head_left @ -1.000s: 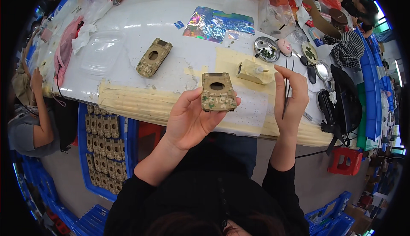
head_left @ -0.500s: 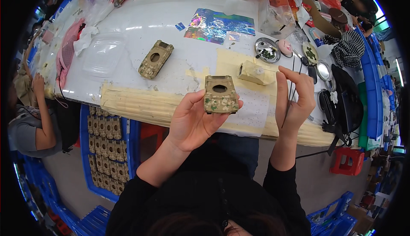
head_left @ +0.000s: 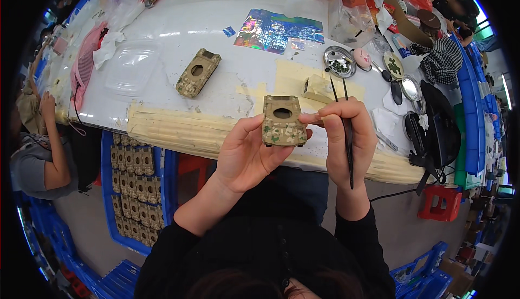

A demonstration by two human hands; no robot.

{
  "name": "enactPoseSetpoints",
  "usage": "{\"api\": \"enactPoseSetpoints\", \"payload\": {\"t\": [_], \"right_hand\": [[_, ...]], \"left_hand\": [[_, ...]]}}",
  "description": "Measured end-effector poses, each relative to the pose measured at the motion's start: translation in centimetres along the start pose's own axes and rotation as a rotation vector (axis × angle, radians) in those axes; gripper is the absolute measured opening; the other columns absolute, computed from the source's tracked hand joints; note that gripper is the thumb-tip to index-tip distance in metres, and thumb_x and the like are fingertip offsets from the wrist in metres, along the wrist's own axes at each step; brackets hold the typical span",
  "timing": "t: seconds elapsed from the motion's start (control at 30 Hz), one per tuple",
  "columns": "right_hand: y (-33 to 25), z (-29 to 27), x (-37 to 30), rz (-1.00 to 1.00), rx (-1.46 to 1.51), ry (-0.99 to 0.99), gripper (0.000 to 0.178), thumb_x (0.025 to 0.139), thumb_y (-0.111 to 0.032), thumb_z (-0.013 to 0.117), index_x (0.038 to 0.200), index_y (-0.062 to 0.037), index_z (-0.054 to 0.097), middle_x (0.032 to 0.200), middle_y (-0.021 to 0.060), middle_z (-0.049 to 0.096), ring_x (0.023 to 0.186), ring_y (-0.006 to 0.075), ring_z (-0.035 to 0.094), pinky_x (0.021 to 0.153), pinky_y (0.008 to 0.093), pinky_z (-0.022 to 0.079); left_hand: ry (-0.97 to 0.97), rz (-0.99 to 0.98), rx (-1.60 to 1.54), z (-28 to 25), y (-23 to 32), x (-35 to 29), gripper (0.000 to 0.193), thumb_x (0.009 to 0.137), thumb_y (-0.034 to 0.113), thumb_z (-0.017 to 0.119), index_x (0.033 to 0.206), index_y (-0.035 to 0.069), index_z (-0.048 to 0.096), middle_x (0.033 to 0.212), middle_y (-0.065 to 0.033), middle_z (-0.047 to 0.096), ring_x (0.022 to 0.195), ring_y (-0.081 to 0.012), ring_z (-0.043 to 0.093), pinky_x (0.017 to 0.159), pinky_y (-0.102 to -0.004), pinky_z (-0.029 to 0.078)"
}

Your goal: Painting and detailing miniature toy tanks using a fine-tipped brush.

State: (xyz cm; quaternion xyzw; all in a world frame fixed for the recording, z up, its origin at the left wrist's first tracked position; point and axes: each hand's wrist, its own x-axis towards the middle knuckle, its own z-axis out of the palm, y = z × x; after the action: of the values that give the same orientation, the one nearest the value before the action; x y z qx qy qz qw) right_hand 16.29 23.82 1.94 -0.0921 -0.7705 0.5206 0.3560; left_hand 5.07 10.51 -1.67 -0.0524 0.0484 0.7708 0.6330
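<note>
My left hand (head_left: 250, 154) holds up a tan camouflage-painted model tank hull (head_left: 282, 121) with a round hole in its top. My right hand (head_left: 344, 139) grips a thin dark paintbrush (head_left: 346, 131) that runs between the fingers, and its fingertips touch the hull's right side. A second camouflage hull (head_left: 198, 72) lies on the white table (head_left: 179, 33) to the left. A small tan part (head_left: 318, 88) rests on yellowed paper just beyond my hands.
Round metal paint dishes (head_left: 339, 61) and small pots sit at the right of the table. A holographic sheet (head_left: 279, 30) lies further back, a clear plastic tray (head_left: 131, 67) at left. A blue crate (head_left: 132, 182) of several hulls stands below the table. Another person (head_left: 38, 158) sits at left.
My right hand has closed in from beside the hull and now touches its right side with the brush held upright. The hull has dropped slightly toward me.
</note>
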Motion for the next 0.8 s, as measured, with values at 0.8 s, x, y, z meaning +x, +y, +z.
{"api": "enactPoseSetpoints", "payload": {"t": [0.8], "right_hand": [[0.28, 0.15, 0.1, 0.087, 0.251, 0.204, 0.008, 0.095, -0.005, 0.052, 0.094, 0.0023, 0.054, 0.084, 0.0053, 0.061, 0.079, 0.0112, 0.063, 0.068, 0.0204, 0.045]], "left_hand": [[-0.032, -0.007, 0.008, -0.57, 0.26, -0.12, 0.058, 0.094, 0.026, 0.04, 0.137, -0.01, 0.027, 0.134, -0.0304, 0.038, 0.128, -0.0415, 0.038, 0.085, -0.0373, 0.059]]}}
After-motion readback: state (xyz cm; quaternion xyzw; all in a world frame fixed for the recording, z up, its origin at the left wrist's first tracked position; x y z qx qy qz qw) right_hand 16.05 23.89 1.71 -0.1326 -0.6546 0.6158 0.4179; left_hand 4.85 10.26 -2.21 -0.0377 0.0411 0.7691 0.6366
